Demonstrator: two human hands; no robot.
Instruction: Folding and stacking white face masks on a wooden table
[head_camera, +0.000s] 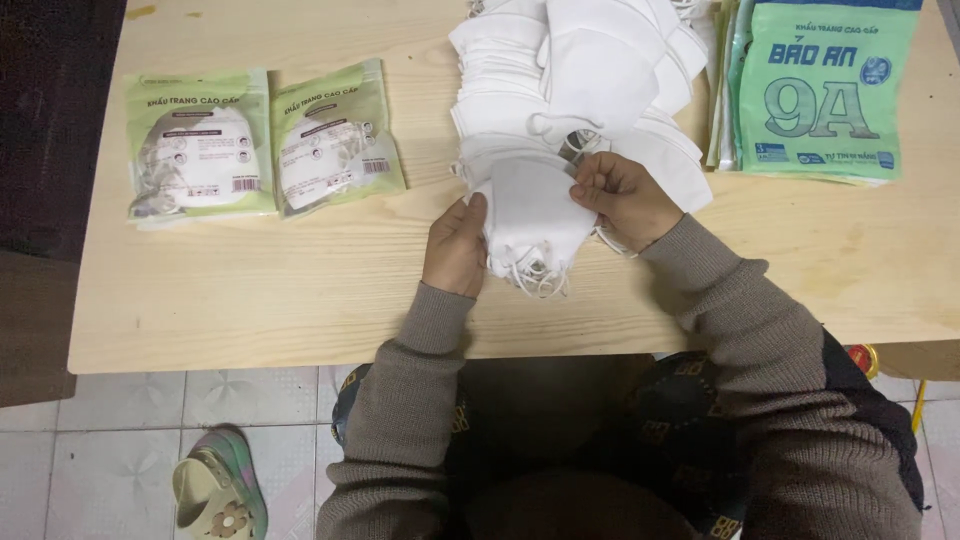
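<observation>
A small stack of white face masks (533, 218) is held between both hands just above the wooden table (260, 280). My left hand (456, 246) grips its left edge, thumb on top. My right hand (622, 197) pinches the stack's upper right corner. White ear loops dangle below the stack. Behind it lies a large loose pile of white masks (580, 80), touching my right hand's knuckles.
Two sealed green packets of masks (200, 145) (333, 140) lie side by side at the table's left. A stack of flat green bags (825, 90) sits at the far right. A sandal (218, 490) lies on the tiled floor below.
</observation>
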